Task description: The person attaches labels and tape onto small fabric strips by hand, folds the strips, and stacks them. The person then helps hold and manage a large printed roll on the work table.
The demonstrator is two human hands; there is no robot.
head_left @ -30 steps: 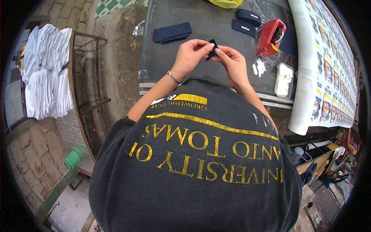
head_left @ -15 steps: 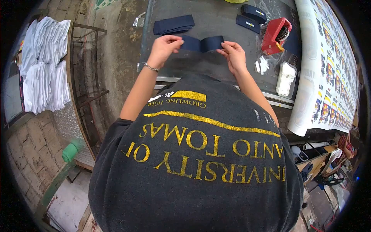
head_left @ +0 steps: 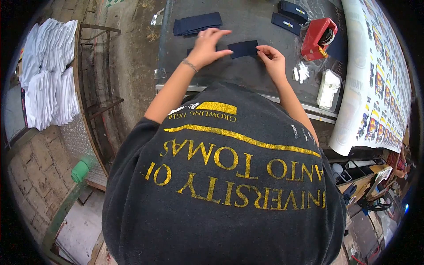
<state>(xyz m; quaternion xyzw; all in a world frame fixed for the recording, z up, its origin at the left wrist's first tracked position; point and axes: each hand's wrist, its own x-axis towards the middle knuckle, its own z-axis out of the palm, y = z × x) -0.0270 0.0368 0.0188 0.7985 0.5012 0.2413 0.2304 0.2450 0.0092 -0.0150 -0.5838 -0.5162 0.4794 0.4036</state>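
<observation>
A flat dark navy strip, probably fabric, lies over the grey tabletop. At its right end, my right hand pinches the edge between thumb and fingers. My left hand is over the table to the strip's left, thumb and fingers spread, holding nothing. A bit of navy material shows beside the left wrist; whether it belongs to the same strip is hidden by the hand. Beyond the left hand is a stack of navy strips. Labelled navy pieces lie at the far right.
A red tape dispenser stands right of my hands, near small white pieces and a white bundle. A large printed sheet roll borders the table's right side. White folded garments are stacked on a rack at left.
My left hand has let go of the strip's left end and opened, moving right and slightly up. The strip, curved and held up before, now looks flat. My right hand still grips its end.
</observation>
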